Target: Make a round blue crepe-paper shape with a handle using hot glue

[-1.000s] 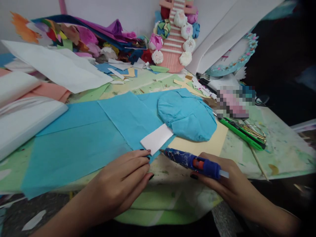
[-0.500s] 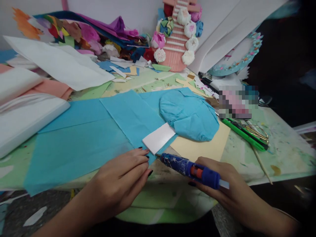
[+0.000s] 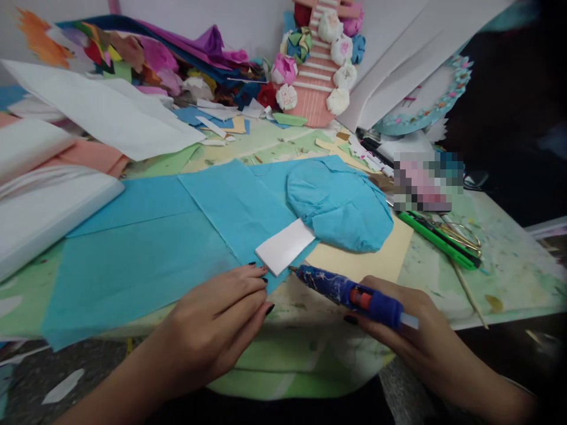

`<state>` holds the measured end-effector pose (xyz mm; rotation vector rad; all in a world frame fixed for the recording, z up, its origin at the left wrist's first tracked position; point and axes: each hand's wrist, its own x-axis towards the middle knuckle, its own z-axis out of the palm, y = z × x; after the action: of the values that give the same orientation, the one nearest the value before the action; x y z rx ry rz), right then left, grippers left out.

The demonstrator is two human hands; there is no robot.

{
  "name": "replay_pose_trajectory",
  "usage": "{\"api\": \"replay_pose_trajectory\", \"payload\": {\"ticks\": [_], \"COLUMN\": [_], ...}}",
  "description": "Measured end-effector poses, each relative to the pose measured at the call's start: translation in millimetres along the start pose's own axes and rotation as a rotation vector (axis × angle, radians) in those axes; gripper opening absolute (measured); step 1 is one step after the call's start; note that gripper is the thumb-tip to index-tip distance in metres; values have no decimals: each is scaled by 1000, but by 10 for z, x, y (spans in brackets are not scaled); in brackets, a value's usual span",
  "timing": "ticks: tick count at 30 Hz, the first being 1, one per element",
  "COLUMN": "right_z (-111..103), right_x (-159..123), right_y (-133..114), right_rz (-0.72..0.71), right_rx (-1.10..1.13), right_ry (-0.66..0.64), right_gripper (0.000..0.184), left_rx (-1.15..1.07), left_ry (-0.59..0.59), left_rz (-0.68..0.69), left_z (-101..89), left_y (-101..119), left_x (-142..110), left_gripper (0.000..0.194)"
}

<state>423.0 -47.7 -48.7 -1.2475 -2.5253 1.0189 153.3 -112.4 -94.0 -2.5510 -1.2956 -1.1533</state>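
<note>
In my right hand [image 3: 403,319] is a blue hot glue gun [image 3: 349,295], its fingers wrapped around the handle. The nozzle points left, at the lower right edge of a white rectangular strip [image 3: 286,247]. That strip lies on blue crepe paper [image 3: 150,254], its upper end against a rounded blue paper-covered piece [image 3: 343,206]. My left hand [image 3: 221,321] rests on the blue paper with fingers stretched out, the tips just below the strip's lower left corner. Beneath the rounded piece, a sheet of cream card [image 3: 376,262] shows.
At right lie a green cutter [image 3: 438,239], scissors [image 3: 463,236] and a thin stick [image 3: 469,295]. White folded paper [image 3: 53,212] is stacked at left. Paper scraps, a pink guitar-shaped piece with paper flowers [image 3: 316,88] and a round blue-rimmed decoration [image 3: 425,100] stand at the back.
My right hand has drawn the glue gun slightly right, shifting the nozzle from the strip's lower corner along its right edge. My left hand and the papers stay where they were.
</note>
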Motion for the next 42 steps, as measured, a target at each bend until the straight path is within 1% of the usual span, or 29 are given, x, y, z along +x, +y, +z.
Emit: {"api": "replay_pose_trajectory", "payload": {"ticks": [3, 7, 11, 15, 16, 19, 21, 23, 26, 29, 31, 33, 35, 37, 39, 41, 42], "right_z": [27, 70, 89, 47, 28, -21, -30, -14, 23, -16, -122, -291, -502, -722, -915, -1051, -1094], "right_x": [-17, 20, 51, -6, -32, -117, -165, -205, -275, -377, -452, -522, -591, -671, -766, -862, -903], "right_y": [-47, -68, -57, -38, -20, 73, 133, 166, 198, 310, 457, 647, 862, 1083, 1293, 1484, 1571], "right_rz": [-10, -38, -62, -83, -91, -103, -107, -110, -127, -109, 6, 211, 425, 603, 762, 866, 878], "right_rx": [-15, -14, -15, -22, -30, -93, -141, -163, -189, -309, -458, -591, -641, -668, -755, -832, -846], "right_ry": [-34, -47, -19, 19, 40, 113, 139, 183, 333, 524, 676, 828, 964, 1080, 1110, 1022, 951], "right_gripper": [11, 11, 9, 7, 8, 23, 29, 30, 30, 31, 31, 33, 38, 46, 53, 58, 60], "left_rx": [12, 29, 24, 33, 48, 141, 187, 205, 239, 277, 286, 294, 310, 324, 335, 351, 362], "left_ry": [-9, 7, 16, 34, 44, 82, 65, 20, -22, -36, -37, -39, -37, -28, -14, -8, -9], "left_rz": [2, 1, -6, -10, -18, -83, -146, -192, -207, -194, -182, -178, -175, -160, -130, -111, -104], "left_z": [5, 2, 6, 13, 14, 18, 23, 35, 69, 111, 133, 150, 162, 169, 172, 171, 171], "left_y": [-6, -10, -9, 2, 7, 31, 50, 63, 66, 56, 50, 44, 33, 15, -4, -14, -12], "left_x": [-15, -52, -64, -58, -57, -47, -23, 10, 55, 80, 93, 108, 124, 138, 145, 149, 150], "left_gripper": [18, 21, 23, 21, 21, 26, 36, 46, 54, 53, 51, 49, 46, 44, 41, 40, 40]}}
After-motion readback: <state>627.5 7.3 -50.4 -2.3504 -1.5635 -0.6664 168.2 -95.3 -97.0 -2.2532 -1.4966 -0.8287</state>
